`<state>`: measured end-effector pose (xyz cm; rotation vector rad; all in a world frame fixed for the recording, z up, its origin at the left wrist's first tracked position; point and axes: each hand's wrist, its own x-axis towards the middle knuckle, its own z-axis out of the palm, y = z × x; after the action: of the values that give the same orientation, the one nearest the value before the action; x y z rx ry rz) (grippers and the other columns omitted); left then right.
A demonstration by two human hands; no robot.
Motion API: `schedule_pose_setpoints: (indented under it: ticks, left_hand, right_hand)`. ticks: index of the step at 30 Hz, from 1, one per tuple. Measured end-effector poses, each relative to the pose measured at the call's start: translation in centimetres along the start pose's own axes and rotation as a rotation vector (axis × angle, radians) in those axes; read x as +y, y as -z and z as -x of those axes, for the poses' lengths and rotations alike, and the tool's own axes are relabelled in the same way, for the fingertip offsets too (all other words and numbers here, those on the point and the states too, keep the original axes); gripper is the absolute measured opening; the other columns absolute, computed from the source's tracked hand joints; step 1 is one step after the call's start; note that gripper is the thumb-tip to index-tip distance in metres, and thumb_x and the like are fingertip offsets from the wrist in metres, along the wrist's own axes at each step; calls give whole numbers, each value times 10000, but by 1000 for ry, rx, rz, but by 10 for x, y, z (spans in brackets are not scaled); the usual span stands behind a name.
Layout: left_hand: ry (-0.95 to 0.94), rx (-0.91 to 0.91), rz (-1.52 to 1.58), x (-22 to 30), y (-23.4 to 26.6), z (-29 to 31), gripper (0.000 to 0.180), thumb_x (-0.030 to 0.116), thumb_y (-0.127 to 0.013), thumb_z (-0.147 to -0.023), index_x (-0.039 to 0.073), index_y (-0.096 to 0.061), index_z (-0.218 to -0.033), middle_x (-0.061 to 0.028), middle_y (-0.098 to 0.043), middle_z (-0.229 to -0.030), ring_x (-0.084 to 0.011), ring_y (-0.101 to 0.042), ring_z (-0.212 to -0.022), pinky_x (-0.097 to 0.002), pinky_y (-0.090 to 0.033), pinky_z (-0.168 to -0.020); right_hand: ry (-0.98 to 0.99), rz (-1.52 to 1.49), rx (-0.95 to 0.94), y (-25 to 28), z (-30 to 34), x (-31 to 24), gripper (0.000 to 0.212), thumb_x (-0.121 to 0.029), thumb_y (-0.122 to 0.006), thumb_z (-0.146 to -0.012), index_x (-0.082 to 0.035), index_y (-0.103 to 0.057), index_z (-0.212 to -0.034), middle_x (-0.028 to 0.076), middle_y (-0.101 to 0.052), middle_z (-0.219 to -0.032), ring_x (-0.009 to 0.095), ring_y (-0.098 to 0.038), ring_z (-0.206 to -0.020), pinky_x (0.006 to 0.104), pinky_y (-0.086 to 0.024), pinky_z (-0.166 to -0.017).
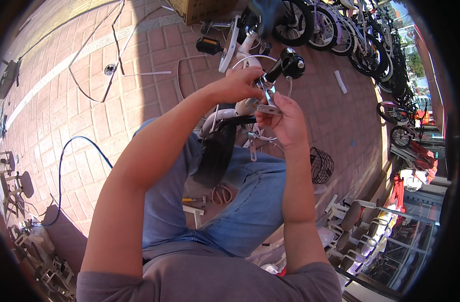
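Note:
A small bicycle with a pale frame (246, 61) stands in front of me, its black tyre (216, 160) between my knees. My left hand (242, 83) is closed around the shiny stem area below the black handlebar (274, 73). Pinched between the thumb and fingers of my right hand (289, 121) is a silver metal bracket (268, 108) with a rounded end, held against the stem. Fingers partly cover where bracket and stem meet. A black pedal (209, 46) sticks out at the far left of the bicycle.
Pink-handled scissors (222, 195) and a yellow-handled tool (191, 200) lie on the paving below my legs. A black wire basket (321, 165) sits to the right. Parked bicycles (368, 53) line the far right. A cardboard box (202, 10) stands far ahead; a blue hose (63, 151) curves at left.

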<state>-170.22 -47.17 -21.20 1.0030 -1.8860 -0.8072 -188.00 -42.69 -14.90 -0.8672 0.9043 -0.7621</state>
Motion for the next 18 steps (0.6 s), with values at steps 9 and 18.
schedule_pose_setpoints:
  ticks: [9, 18]
  left_hand:
    - [267, -220, 421, 28, 15, -5, 570, 177, -700, -712, 41, -497, -1227, -157, -532, -1216, -247, -507, -1114, -328, -399, -898]
    - [270, -228, 419, 26, 20, -5, 433, 85, -642, -746, -6, -542, -1158, -112, -590, -1068, -179, -522, -1007, -301, -389, -904]
  right_hand:
    - [-20, -30, -22, 8, 2, -4, 249, -198, -505, -908, 23, -570, -1003, 148, -654, -776, 194, -639, -602, 268, -525, -522]
    - [30, -217, -28, 3, -1, 2, 283, -131, -511, -899, 48, -540, -1116, 176, -649, -926, 241, -658, -807, 296, -556, -632]
